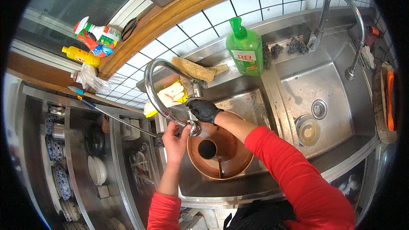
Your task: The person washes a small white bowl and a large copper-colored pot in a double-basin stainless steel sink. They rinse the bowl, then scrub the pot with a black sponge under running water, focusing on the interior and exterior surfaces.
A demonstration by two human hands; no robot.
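A copper-coloured hot pot with a central chimney (211, 169) and a divider sits in the left basin of a steel double sink (230, 191). My left hand (176, 139), bare, holds the spray head (194, 128) of a curved chrome faucet (150, 84) above the pot's rim. My right hand (203, 111), in a black glove, is beside the spray head, near the faucet's base (197, 88); its fingers are partly hidden, and whether they touch anything cannot be told. Water seems to be in the pot.
Behind the basin lie a tan cloth (198, 70), pale rubber gloves (171, 94) and a green pump bottle (244, 51). Steel scourers (297, 46) rest on the ledge. The right basin holds a small bowl (308, 131) beneath a second faucet (359, 19). Shelves of dishes (96, 170) stand at left.
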